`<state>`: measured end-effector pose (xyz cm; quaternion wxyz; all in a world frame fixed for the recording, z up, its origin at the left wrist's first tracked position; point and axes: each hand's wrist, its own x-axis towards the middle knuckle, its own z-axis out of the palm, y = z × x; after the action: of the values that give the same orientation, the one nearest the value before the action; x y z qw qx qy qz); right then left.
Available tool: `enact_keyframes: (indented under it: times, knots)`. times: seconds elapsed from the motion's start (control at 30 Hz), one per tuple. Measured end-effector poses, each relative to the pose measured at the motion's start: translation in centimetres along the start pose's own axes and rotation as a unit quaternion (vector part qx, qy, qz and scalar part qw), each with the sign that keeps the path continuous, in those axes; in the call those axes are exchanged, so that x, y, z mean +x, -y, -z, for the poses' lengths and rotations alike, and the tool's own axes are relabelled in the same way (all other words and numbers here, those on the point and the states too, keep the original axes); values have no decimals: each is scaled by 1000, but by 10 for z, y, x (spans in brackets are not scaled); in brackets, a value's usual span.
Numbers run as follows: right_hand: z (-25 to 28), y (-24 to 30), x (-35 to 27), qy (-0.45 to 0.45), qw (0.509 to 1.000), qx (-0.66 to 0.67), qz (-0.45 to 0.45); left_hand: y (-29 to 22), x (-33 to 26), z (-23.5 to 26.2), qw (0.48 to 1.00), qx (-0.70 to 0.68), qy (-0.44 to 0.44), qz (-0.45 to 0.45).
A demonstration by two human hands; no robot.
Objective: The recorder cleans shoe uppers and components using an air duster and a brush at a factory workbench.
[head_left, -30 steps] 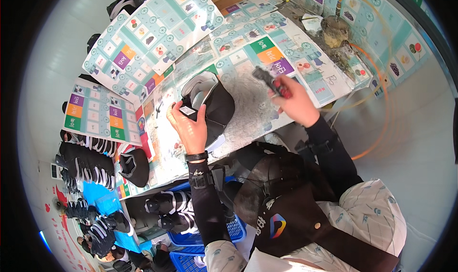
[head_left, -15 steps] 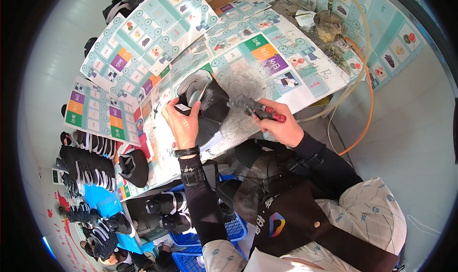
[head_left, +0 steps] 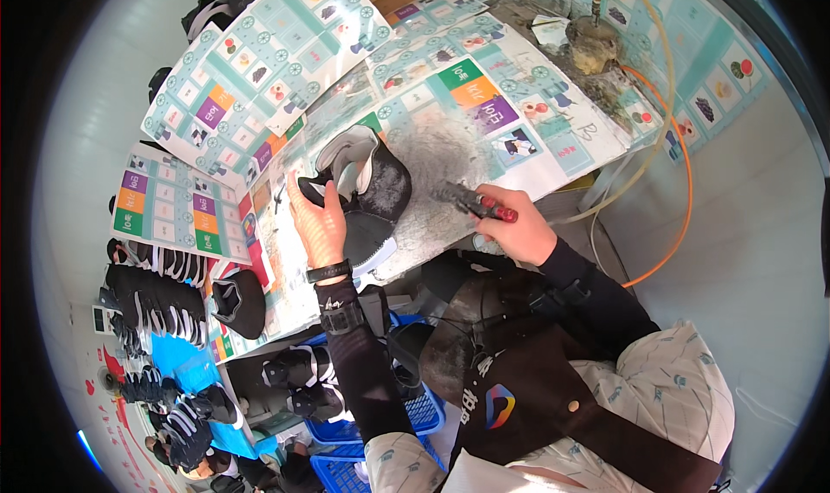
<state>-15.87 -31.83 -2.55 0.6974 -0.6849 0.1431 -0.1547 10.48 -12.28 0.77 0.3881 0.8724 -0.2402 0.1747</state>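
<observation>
A black ankle-high shoe (head_left: 385, 190) with a grey lining sits on the papered worktable, its opening toward the far side and its light sole edge toward me. My left hand (head_left: 320, 229) grips it at the left, with the thumb and fingers around the upper. Pale grey dust or fuzz covers part of the shoe's right side. To the right of the shoe, and apart from it, my right hand (head_left: 521, 227) is closed on a dark tool with red handle ends (head_left: 484, 206). The tool's tip is blurred, and its exact kind cannot be told.
Printed sheets (head_left: 268, 60) lean up at the back left. Another dark shoe (head_left: 239, 304) stands at the table's left end, near rows of shoes (head_left: 160, 298). Blue baskets (head_left: 424, 411) are below. An orange hose (head_left: 683, 208) hangs at the right. Grey dust marks the table paper.
The shoe has turned a little in my left hand, showing more of its dusty right side. My right hand and the tool have moved slightly right, away from the shoe.
</observation>
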Motion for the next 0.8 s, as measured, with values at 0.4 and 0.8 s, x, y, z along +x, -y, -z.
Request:
enact_keyframes:
  times: [0.4,0.8]
  knots:
    - [21,24,-10,7,994,108,25,8,80,64,976,135,140,-102]
    - [-1,10,-16,74,991,-38,100,29,72,43,970,117,212,-19]
